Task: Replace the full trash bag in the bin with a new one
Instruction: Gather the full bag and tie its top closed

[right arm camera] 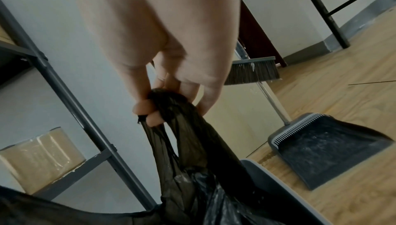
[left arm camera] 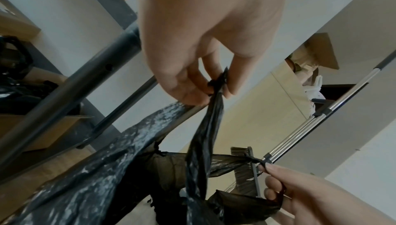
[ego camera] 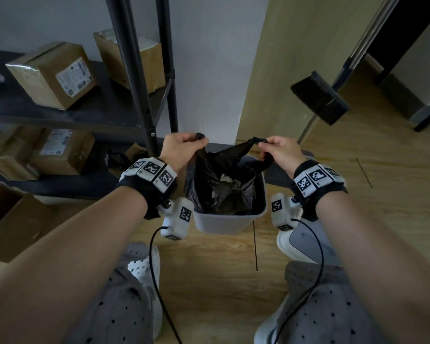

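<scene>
A small grey bin [ego camera: 230, 223] stands on the wooden floor between my feet. A full black trash bag [ego camera: 220, 180] sits in it, its top pulled up above the rim. My left hand [ego camera: 184, 145] pinches the bag's left handle [left arm camera: 216, 84], drawn into a thin strip. My right hand [ego camera: 279, 147] grips the right handle [right arm camera: 169, 101], bunched between thumb and curled fingers. The two handles are held apart over the bin, and pale rubbish shows inside the bag.
A dark metal shelf rack [ego camera: 144, 70] with cardboard boxes [ego camera: 52, 73] stands close on the left. A broom [ego camera: 320, 98] and dustpan [right arm camera: 330, 145] lean by the wall at the right. An open box [ego camera: 8, 219] lies lower left.
</scene>
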Demonstrator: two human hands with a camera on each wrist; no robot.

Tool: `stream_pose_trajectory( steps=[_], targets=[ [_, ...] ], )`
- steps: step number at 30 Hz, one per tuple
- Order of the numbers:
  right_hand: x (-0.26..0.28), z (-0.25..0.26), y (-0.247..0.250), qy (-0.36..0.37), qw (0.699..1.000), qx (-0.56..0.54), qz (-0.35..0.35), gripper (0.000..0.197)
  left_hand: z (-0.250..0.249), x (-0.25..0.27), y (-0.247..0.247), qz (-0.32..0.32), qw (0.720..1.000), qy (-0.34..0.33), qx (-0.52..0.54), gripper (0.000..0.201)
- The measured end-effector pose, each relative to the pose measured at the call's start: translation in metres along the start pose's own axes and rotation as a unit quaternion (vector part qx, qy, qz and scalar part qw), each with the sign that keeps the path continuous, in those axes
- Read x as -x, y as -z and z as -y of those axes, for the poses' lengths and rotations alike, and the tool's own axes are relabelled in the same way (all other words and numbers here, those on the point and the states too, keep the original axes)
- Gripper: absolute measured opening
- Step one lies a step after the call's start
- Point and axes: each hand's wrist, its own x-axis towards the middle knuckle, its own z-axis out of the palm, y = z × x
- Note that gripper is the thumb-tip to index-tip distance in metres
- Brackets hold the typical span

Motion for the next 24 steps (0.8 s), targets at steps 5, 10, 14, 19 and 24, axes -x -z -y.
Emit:
stream_pose_trajectory(
  steps=[5, 10, 14, 19, 24],
  targets=[
    [-0.004, 0.005, 0.002, 0.021, 0.999, -0.039, -0.002, 0.011, -0.008, -0.011, -0.016, -0.004, 0.999, -0.035, 0.004, 0.008],
    [-0.014, 0.014, -0.001, 0.064, 0.997, 0.033, 0.025, 0.013, -0.007, -0.016, -0.025, 0.081, 0.996, -0.028, 0.007, 0.006],
    [-0.018, 0.019, -0.005, 0.100, 0.987, 0.097, 0.073, 0.017, -0.001, -0.019, -0.030, 0.151, 0.988, -0.028, -0.025, 0.020],
    [-0.020, 0.023, -0.010, 0.139, 0.964, 0.213, 0.082, 0.020, 0.011, -0.026, -0.032, 0.196, 0.977, -0.021, -0.078, 0.036],
    [-0.018, 0.033, -0.016, 0.154, 0.929, 0.308, 0.133, 0.024, 0.017, -0.035, -0.031, 0.183, 0.979, -0.042, -0.075, 0.017]
  ],
)
